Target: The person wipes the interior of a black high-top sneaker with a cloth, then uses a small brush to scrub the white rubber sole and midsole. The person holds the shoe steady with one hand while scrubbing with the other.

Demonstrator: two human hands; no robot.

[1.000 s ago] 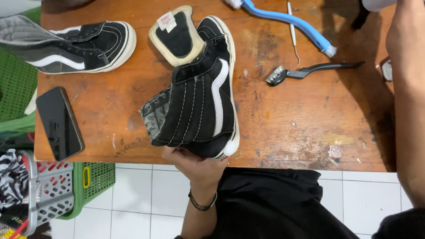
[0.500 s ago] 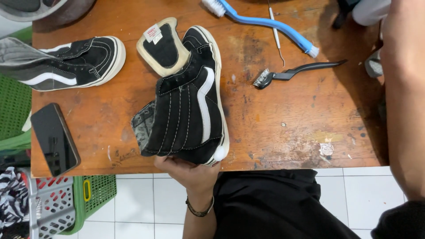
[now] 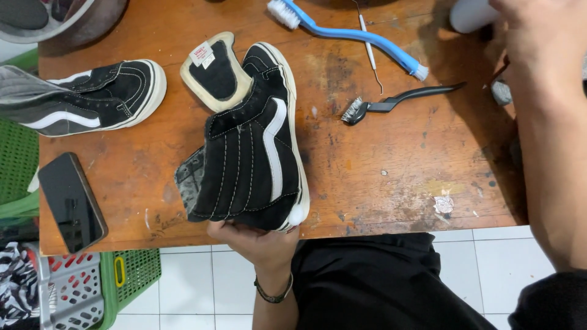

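Note:
My left hand [image 3: 257,239] grips the heel end of a black high-top shoe [image 3: 251,165] with a white side stripe. The shoe lies on its side at the near edge of the wooden table [image 3: 397,165], toe pointing away from me. A removed insole [image 3: 215,67] rests by its toe. My right arm reaches along the table's right side. My right hand [image 3: 529,36] is at the far right corner, next to a white container [image 3: 469,13]; whether it grips anything is hidden.
The matching shoe [image 3: 92,98] lies at the far left, a dark phone [image 3: 70,201] nearer. A blue brush [image 3: 354,33], a metal pick [image 3: 370,52] and a black brush [image 3: 391,102] lie beyond. A green basket [image 3: 137,269] and a grey basket [image 3: 70,287] stand on the tiled floor.
My view has shifted, so everything on the table sits lower and further left. My right hand has come into view at the top right, by the white container. The shoe stays in my left hand.

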